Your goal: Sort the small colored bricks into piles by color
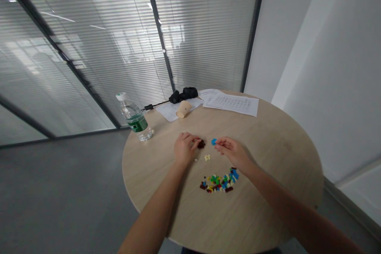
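Note:
My left hand (185,149) rests on the round wooden table (276,166), its fingertips pinching a small dark brown plastic brick (201,144). My right hand (232,152) reaches in from the other side and holds a small blue brick (213,141) at its fingertips. The two hands are close together but apart. A few cream bricks (207,158) lie just below the gap between them. Nearer me, a loose heap of tiny multicoloured bricks (220,182) spreads in an arc, with blue, green, yellow, red and brown pieces.
A water bottle (133,118) stands near the left table edge. Farther back lie a tipped paper cup (183,108), a black folded umbrella (183,95), a black cable (149,107) and printed papers (230,104). A glass wall with blinds (89,47) stands beyond.

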A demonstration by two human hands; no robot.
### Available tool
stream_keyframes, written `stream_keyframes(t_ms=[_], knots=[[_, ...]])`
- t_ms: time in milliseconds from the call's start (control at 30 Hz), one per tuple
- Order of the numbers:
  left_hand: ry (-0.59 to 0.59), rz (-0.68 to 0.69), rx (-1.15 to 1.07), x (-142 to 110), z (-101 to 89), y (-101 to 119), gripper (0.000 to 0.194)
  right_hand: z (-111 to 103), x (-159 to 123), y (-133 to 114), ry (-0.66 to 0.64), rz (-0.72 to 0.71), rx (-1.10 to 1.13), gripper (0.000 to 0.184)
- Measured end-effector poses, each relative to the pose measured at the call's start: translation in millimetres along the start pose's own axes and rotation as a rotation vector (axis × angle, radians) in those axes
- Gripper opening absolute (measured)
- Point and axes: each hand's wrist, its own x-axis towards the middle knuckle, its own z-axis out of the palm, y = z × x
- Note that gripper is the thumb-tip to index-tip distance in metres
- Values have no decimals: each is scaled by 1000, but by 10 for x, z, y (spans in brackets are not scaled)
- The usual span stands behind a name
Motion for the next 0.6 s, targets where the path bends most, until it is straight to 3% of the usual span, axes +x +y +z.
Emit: stream_keyframes(t_ms=[600], knots=[[-128,-101,185,3,59,-94,21,14,3,27,-31,-11,-94,21]])
